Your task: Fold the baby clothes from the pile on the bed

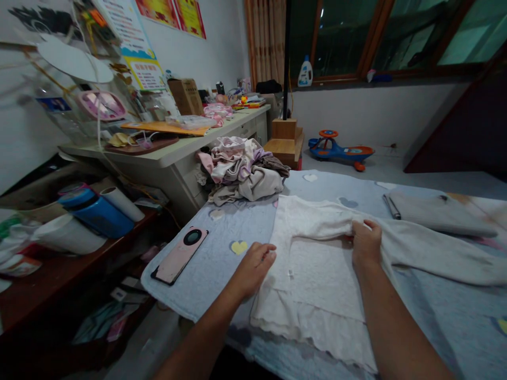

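white shirt (325,269), ruffled hem, 1 sleeve across; right hand (366,244) pinches it; left hand (255,266) curled, grip unclear

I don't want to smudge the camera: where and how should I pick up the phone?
I'd come from above and pinch the phone across its long edges at the near end: it lies flat, round camera up, at the far end.

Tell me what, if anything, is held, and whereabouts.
The right hand grips the white top near its upper edge; whether the left hand grips is unclear.
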`<state>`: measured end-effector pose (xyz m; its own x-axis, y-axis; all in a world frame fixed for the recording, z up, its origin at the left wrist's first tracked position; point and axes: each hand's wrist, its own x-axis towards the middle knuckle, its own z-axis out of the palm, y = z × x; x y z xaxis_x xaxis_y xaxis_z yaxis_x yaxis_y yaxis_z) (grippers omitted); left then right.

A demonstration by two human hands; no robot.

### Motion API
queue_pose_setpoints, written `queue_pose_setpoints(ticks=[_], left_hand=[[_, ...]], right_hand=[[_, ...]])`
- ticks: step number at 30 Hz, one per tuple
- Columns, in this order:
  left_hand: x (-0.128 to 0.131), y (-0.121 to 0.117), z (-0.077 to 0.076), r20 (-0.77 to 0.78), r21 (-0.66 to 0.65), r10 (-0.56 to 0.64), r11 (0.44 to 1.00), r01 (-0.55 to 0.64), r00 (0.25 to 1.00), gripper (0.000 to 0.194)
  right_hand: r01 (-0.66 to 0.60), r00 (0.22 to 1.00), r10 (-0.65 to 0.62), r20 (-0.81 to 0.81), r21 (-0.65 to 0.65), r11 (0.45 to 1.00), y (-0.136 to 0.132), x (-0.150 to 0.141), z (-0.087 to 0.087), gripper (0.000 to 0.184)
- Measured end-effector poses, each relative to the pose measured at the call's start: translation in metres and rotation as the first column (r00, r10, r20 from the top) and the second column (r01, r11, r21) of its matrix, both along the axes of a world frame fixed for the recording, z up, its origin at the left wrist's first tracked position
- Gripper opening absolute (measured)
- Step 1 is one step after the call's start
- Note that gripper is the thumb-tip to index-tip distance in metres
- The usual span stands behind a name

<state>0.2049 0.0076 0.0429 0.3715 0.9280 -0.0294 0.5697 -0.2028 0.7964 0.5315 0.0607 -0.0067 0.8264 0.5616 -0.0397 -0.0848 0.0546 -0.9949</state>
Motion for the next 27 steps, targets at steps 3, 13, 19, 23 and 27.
queue_pose_setpoints(ticks=[3,13,19,23,27], left_hand=[[0.006,0.02,-0.016,-0.084,-0.002,0.139,0.99,-0.14,0.987,0.037],[0.046,0.03,-0.009,-0.131,0.028,0.23,0.973,-0.228,0.964,0.046],[0.04,0.021,-0.02,-0.427,0.081,0.069,0.996,-0.039,0.902,0.038],[0.039,0.02,-0.017,-0.589,0.191,0.082,0.981,0.04,0.804,0.029],[0.046,0.042,-0.009,-0.524,0.362,0.056,0.918,0.163,0.85,0.031]], right_hand=[[-0.042,0.996,0.043,0.082,-0.022,0.999,0.0,-0.001,-0.007,0.059],[0.019,0.949,0.002,0.315,-0.065,0.998,-0.003,0.007,-0.013,0.055],[0.109,0.901,-0.053,0.43,-0.107,0.988,-0.008,0.007,-0.008,0.05],[0.13,0.898,-0.056,0.437,-0.14,0.982,-0.009,0.005,-0.007,0.049],[0.141,0.887,-0.057,0.458,-0.151,0.978,-0.008,0.004,-0.006,0.05]])
